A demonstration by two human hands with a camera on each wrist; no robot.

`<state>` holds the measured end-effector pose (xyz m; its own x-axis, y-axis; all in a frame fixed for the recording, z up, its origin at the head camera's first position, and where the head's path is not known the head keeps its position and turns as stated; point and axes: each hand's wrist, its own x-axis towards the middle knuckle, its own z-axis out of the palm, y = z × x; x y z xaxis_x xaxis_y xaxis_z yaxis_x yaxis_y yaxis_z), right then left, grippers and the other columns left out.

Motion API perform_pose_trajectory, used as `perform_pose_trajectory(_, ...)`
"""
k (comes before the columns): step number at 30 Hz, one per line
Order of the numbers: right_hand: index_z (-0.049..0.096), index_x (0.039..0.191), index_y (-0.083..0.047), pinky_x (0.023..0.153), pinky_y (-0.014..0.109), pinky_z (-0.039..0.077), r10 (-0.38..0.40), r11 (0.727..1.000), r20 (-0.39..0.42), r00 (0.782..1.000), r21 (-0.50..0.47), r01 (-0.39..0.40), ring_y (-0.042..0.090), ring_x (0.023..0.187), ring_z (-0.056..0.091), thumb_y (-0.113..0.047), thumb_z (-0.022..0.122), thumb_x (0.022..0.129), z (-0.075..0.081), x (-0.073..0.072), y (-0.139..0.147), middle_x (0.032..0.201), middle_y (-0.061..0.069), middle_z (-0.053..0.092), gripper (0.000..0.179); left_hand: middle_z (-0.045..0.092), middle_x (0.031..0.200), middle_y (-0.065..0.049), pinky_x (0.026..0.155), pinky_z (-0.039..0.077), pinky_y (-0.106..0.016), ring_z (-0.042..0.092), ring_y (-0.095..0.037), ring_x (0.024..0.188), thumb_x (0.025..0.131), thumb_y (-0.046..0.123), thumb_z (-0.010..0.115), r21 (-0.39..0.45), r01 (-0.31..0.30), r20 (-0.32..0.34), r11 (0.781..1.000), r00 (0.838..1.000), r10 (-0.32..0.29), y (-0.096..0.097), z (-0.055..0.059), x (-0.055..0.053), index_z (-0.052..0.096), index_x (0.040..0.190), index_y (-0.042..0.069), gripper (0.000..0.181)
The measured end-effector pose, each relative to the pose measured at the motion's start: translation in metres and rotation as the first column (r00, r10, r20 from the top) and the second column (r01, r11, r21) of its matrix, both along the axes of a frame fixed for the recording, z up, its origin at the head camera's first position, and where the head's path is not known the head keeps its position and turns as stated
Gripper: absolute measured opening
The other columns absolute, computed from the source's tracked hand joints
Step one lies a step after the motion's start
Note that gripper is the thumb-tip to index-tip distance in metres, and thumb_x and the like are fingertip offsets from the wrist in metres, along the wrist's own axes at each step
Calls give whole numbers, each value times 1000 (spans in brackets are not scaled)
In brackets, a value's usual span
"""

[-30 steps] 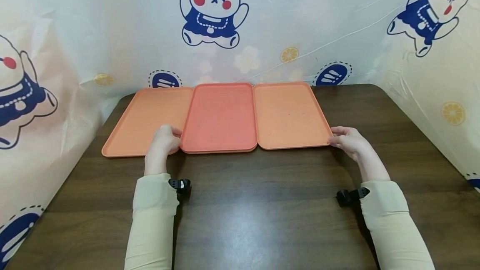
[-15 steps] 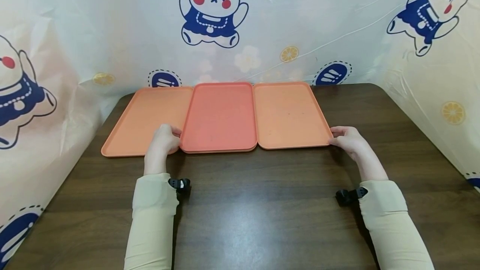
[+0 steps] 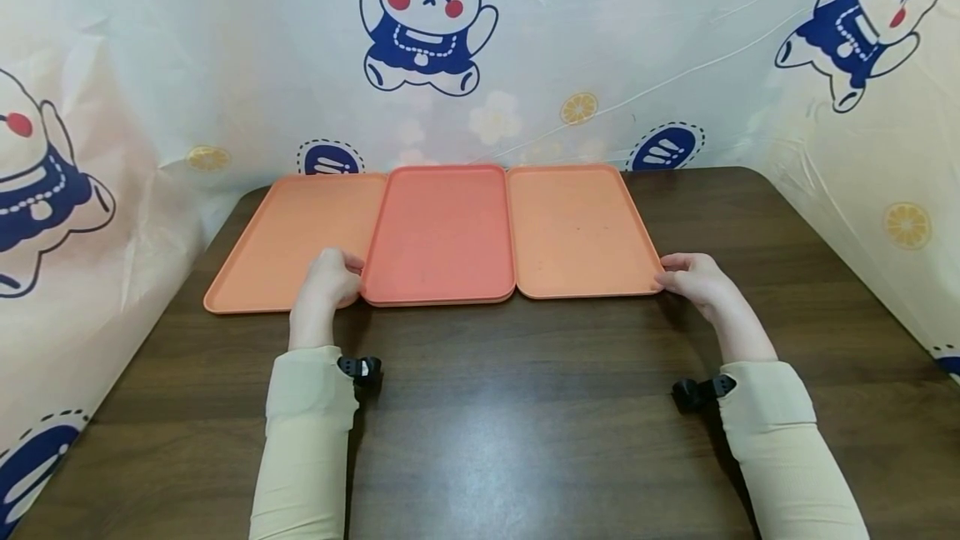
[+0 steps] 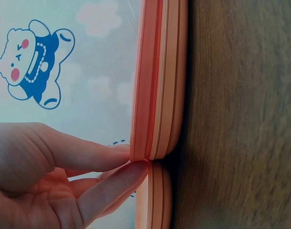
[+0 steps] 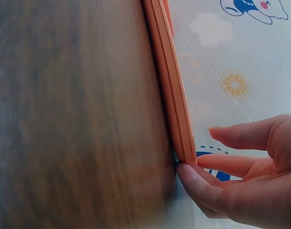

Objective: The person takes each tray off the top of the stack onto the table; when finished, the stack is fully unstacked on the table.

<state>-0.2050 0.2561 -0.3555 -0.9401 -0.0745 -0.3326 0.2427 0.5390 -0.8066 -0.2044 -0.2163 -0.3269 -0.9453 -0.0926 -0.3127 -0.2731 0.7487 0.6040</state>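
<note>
Near the worktop's (image 3: 510, 415) far edge, the left hand (image 3: 326, 280) pinches the red tray (image 3: 442, 236); the right hand (image 3: 701, 283), thumb spread, touches the rightmost orange tray (image 3: 583, 232).

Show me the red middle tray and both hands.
Red middle tray (image 3: 442, 236): head view, its flat inside.
Left hand (image 3: 327, 280): head view, back of the hand.
Right hand (image 3: 699, 282): head view, back of the hand.

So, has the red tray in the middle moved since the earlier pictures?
No. In the head view, the red tray sits in the same place on the table, below the printed bear, with no visible shift.
</note>
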Motion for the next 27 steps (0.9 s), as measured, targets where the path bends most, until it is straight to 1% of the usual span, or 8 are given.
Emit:
perform_pose_trajectory(2,22,140,17,105,40,36,-1,1000,2,1000,-10,1,27,121,47,-9,43,97,1,0,-1,142,36,31,55,55,119,-25,71,51,-31,53,-28,94,84,-2,49,1,-2,2,1000,1000,2,-1,0,0,50,129,-6,45)
perform_pose_trajectory(5,21,141,17,107,44,33,0,1000,1,1000,-12,0,36,128,39,-11,42,98,2,0,-2,143,36,28,55,55,120,-24,73,51,-32,52,-29,95,84,-2,49,3,-3,7,1000,1000,3,-1,1,0,50,130,-6,45)
perform_pose_trajectory(11,12,143,16,109,49,29,11,1000,-14,1000,-2,-11,41,131,32,-17,41,99,5,1,-5,146,37,21,62,55,119,-24,68,49,-30,52,-29,94,84,-2,50,2,4,3,1000,1000,-4,-2,2,0,49,130,-6,46)
perform_pose_trajectory(14,8,145,13,110,51,28,13,1000,-22,1000,11,-13,43,133,29,-22,41,99,7,2,-6,147,37,18,66,55,119,-25,69,50,-30,52,-29,93,84,-3,50,6,3,0,1000,1000,-3,-2,2,0,49,130,-6,46)
perform_pose_trajectory(20,11,143,15,110,56,23,53,988,-92,994,151,-39,49,136,22,-29,38,100,9,3,-11,146,38,19,68,55,118,-24,69,51,-31,53,-29,92,85,-2,49,0,4,-3,1000,1000,-4,-3,1,-1,51,129,-5,44)
perform_pose_trajectory(23,9,144,15,111,56,21,70,982,-114,991,185,-48,48,137,19,-31,37,101,12,4,-15,148,37,15,69,56,118,-24,69,51,-30,53,-28,92,85,-2,48,-4,3,-1,1000,1000,-3,-4,0,-2,51,128,-5,44)
perform_pose_trajectory(27,5,144,14,111,57,18,104,970,-113,988,230,-76,49,138,16,-37,35,101,15,6,-18,149,37,11,74,56,118,-23,69,50,-29,53,-28,94,86,-1,48,-11,1,6,1000,1000,-1,-4,-1,-2,52,128,-5,42)
